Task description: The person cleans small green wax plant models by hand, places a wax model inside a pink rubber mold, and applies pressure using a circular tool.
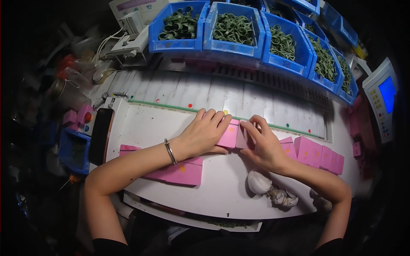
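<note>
My left hand [204,130] lies over a small pink box [229,137] at the middle of the white work table [222,183], fingers spread across its top. My right hand [265,143] presses against the right side of the same box, fingers curled at its edge. A metal bangle [170,151] circles my left wrist. Flat pink boxes [181,173] lie under my left forearm. A row of pink boxes [316,151] stands just right of my right hand.
Blue bins [232,27] filled with green ring-shaped parts line the back. A black phone [100,134] lies at the table's left edge. A control panel with a blue screen [382,96] stands at the right. A white cloth bundle [260,182] sits near the front edge.
</note>
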Demonstrator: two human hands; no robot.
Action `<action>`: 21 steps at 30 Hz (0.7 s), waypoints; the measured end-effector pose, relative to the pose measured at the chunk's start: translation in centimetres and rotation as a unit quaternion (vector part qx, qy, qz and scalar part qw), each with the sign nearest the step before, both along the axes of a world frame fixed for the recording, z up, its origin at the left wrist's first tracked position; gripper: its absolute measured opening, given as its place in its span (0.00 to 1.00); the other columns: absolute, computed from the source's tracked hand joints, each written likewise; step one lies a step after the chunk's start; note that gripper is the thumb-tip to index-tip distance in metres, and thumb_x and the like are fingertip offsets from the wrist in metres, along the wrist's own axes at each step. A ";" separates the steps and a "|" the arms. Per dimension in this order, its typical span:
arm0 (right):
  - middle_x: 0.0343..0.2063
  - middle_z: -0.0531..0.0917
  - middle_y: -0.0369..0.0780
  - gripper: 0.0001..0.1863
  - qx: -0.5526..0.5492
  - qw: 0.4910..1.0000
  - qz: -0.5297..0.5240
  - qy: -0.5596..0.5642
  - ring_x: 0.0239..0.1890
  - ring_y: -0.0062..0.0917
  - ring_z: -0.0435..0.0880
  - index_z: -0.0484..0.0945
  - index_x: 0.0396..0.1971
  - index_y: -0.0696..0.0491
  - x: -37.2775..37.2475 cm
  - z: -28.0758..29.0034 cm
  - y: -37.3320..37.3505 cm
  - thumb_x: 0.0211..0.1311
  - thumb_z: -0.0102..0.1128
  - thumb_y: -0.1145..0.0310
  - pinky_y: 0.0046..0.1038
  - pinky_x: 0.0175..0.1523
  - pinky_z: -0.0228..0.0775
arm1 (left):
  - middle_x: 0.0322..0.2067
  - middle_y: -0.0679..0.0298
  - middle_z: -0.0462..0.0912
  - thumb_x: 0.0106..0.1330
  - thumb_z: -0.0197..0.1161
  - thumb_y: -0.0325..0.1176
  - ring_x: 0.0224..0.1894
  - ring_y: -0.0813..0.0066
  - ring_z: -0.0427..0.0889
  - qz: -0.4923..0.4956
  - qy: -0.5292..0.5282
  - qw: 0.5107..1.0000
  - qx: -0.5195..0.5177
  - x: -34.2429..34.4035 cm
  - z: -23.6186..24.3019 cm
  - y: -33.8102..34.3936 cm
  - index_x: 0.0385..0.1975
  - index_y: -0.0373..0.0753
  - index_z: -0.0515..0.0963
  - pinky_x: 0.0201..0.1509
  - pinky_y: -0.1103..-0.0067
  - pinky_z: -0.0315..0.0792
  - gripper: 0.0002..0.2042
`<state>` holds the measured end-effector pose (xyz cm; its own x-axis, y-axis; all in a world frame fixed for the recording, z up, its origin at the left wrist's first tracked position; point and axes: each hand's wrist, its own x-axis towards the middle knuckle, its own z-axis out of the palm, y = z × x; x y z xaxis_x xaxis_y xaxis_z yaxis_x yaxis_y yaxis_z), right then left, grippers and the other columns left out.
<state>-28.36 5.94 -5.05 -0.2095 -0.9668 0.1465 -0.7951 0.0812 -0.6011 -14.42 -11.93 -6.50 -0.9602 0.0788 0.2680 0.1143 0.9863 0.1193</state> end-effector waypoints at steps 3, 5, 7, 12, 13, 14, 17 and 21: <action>0.50 0.65 0.51 0.37 -0.012 1.000 -0.012 0.017 0.46 0.45 0.71 0.64 0.55 0.56 0.7 -0.2 -0.8 0.38 0.69 0.77 0.36 0.50 0.68 | 0.47 0.53 0.69 0.43 0.70 0.53 0.49 0.58 0.68 0.007 0.003 1.000 0.011 0.2 -0.4 -0.5 0.54 0.31 0.64 0.54 0.68 0.62 0.42; 0.50 0.65 0.51 0.37 -0.009 1.000 -0.003 0.008 0.46 0.45 0.71 0.64 0.55 0.56 0.6 -0.3 -1.2 0.39 0.68 0.77 0.36 0.51 0.68 | 0.49 0.51 0.68 0.44 0.70 0.53 0.53 0.55 0.66 0.004 0.002 0.999 0.032 0.2 -0.6 -0.9 0.55 0.30 0.63 0.58 0.66 0.60 0.42; 0.51 0.65 0.52 0.37 0.005 1.000 -0.004 0.004 0.49 0.46 0.70 0.63 0.56 0.55 0.7 -0.2 -1.0 0.42 0.69 0.74 0.37 0.53 0.66 | 0.50 0.50 0.67 0.44 0.70 0.52 0.54 0.54 0.65 -0.005 0.015 0.999 0.044 0.2 -0.7 -0.9 0.55 0.30 0.63 0.58 0.65 0.59 0.42; 0.58 0.61 0.53 0.42 0.019 0.999 -0.017 0.030 0.59 0.48 0.63 0.59 0.60 0.53 -0.4 0.1 0.1 0.44 0.71 0.64 0.40 0.61 0.60 | 0.55 0.47 0.64 0.45 0.70 0.53 0.60 0.49 0.60 0.009 0.039 0.998 0.045 -0.2 -0.2 0.1 0.57 0.32 0.62 0.62 0.63 0.56 0.43; 0.59 0.61 0.53 0.42 0.024 0.998 -0.015 0.053 0.60 0.48 0.62 0.59 0.61 0.53 -0.8 1.0 0.9 0.45 0.70 0.64 0.40 0.62 0.60 | 0.56 0.47 0.62 0.48 0.68 0.54 0.62 0.50 0.58 0.020 0.045 0.998 0.050 0.0 -0.1 0.4 0.57 0.32 0.63 0.63 0.63 0.55 0.41; 0.59 0.61 0.53 0.42 0.029 0.997 -0.013 0.076 0.61 0.48 0.61 0.59 0.61 0.53 -1.2 2.0 1.7 0.45 0.70 0.64 0.40 0.62 0.59 | 0.56 0.47 0.62 0.48 0.68 0.54 0.62 0.50 0.58 0.009 0.049 0.997 0.056 0.3 0.2 0.6 0.57 0.32 0.63 0.63 0.63 0.55 0.41; 0.59 0.64 0.51 0.42 0.106 0.989 0.033 0.101 0.63 0.46 0.59 0.60 0.60 0.54 -3.7 3.6 5.8 0.43 0.71 0.64 0.41 0.64 0.58 | 0.53 0.47 0.67 0.52 0.66 0.51 0.58 0.50 0.65 -0.001 0.127 0.987 0.102 1.7 2.7 1.3 0.55 0.32 0.66 0.61 0.65 0.60 0.35; 0.59 0.63 0.50 0.45 0.157 0.970 0.027 0.183 0.63 0.45 0.60 0.59 0.61 0.55 -3.2 2.7 9.0 0.40 0.72 0.65 0.41 0.64 0.56 | 0.43 0.51 0.76 0.60 0.59 0.44 0.48 0.60 0.75 0.007 0.206 0.880 0.427 3.4 5.5 3.5 0.47 0.29 0.73 0.53 0.70 0.69 0.23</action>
<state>-31.55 14.96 -2.32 -0.1460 -0.9841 -0.1012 -0.9588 0.1660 -0.2308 -11.02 -8.47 -1.02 -0.7668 -0.3320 0.5494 0.3094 0.5588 0.7695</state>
